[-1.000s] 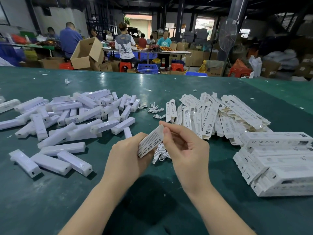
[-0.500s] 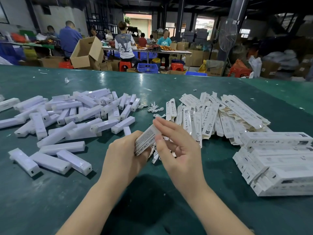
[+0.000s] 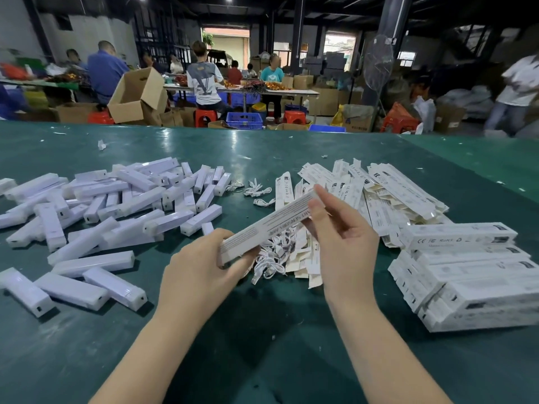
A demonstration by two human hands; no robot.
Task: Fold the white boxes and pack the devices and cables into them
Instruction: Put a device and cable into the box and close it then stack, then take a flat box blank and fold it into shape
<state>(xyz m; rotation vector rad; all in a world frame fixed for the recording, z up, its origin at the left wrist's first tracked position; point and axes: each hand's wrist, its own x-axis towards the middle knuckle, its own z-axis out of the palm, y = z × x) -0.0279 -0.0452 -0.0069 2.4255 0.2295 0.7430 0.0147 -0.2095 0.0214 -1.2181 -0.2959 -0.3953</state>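
Both hands hold one long white printed box (image 3: 271, 221) above the green table (image 3: 262, 360). My left hand (image 3: 201, 266) grips its near end. My right hand (image 3: 341, 237) pinches its far end with fingertips. Beneath the box lies a heap of coiled white cables (image 3: 272, 258). Several white bar-shaped devices (image 3: 116, 205) are scattered to the left. Flat unfolded boxes (image 3: 364, 191) are piled behind the hands. A stack of folded white boxes (image 3: 466, 272) stands at the right.
A few more loose cables (image 3: 256, 191) lie at the table's middle. Beyond the far edge, people sit at other tables among cardboard cartons (image 3: 137, 94), red stools and a blue crate (image 3: 243, 121). A person in white (image 3: 516, 91) walks at the far right.
The box has swung out longer and higher between my hands, and my right hand has moved to its far end. A person has come into view at the far right.
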